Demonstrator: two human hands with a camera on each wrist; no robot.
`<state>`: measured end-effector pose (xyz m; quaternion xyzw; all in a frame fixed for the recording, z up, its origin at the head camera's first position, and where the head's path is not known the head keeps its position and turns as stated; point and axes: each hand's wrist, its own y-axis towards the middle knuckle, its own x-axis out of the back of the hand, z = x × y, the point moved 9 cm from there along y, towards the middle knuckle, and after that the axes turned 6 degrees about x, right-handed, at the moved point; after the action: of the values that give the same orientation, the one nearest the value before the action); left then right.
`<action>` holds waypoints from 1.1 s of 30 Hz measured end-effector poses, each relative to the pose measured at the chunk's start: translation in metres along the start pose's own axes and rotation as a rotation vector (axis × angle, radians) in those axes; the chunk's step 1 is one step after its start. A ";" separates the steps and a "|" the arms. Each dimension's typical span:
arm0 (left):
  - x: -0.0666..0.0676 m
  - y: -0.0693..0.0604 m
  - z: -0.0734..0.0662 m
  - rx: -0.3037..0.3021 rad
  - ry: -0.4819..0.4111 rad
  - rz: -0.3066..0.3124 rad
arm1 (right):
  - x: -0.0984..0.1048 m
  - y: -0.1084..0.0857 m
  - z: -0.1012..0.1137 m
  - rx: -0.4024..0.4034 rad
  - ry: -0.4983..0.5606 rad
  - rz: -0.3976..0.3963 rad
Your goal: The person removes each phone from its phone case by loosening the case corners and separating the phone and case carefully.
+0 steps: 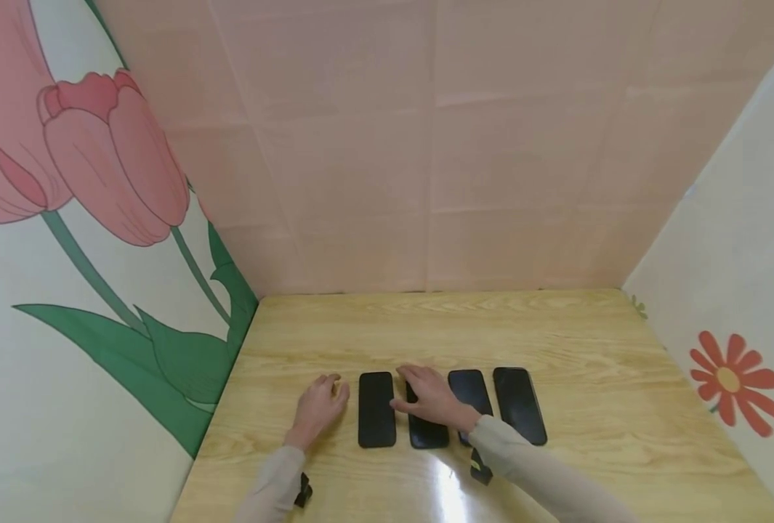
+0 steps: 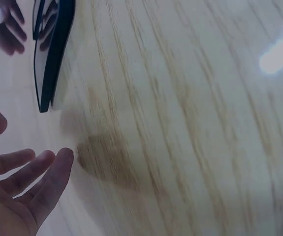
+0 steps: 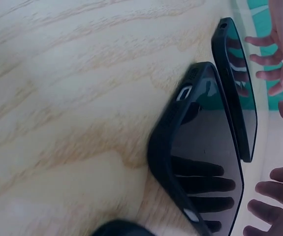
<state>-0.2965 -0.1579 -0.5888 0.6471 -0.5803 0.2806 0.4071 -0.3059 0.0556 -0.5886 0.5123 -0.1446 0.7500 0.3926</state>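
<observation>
Several black smartphones lie face up in a row on the wooden table. My left hand (image 1: 319,408) is just left of the leftmost phone (image 1: 376,410), its fingers loosely bent and holding nothing. In the left wrist view the fingers (image 2: 57,172) are spread apart from that phone's edge (image 2: 57,54). My right hand (image 1: 431,396) is over the second phone (image 1: 429,434) and hides part of it. The right wrist view shows its fingers (image 3: 274,191) above the screen (image 3: 205,142), which mirrors them without visible contact. Right of it lie a third phone (image 1: 470,392) and the rightmost phone (image 1: 520,405).
The light wood table (image 1: 596,363) meets a pink cloth wall (image 1: 426,181) at the back. Printed cloth stands on the left (image 1: 99,407) and right (image 1: 714,276) sides. Dark wrist devices sit under the left wrist (image 1: 304,492) and right wrist (image 1: 481,468).
</observation>
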 end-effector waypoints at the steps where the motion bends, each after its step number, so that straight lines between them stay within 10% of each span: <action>1: -0.001 -0.001 0.000 0.002 0.000 0.006 | -0.001 0.001 0.001 0.002 0.002 0.004; 9: -0.014 -0.004 0.002 0.059 0.038 0.080 | -0.010 0.007 0.003 0.009 -0.018 0.013; 33: -0.027 -0.009 -0.025 -0.065 0.010 0.085 | -0.024 0.018 0.007 0.001 0.008 0.101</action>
<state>-0.2894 -0.1227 -0.6010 0.6069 -0.6141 0.2821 0.4184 -0.3105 0.0290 -0.6029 0.5016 -0.1686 0.7710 0.3544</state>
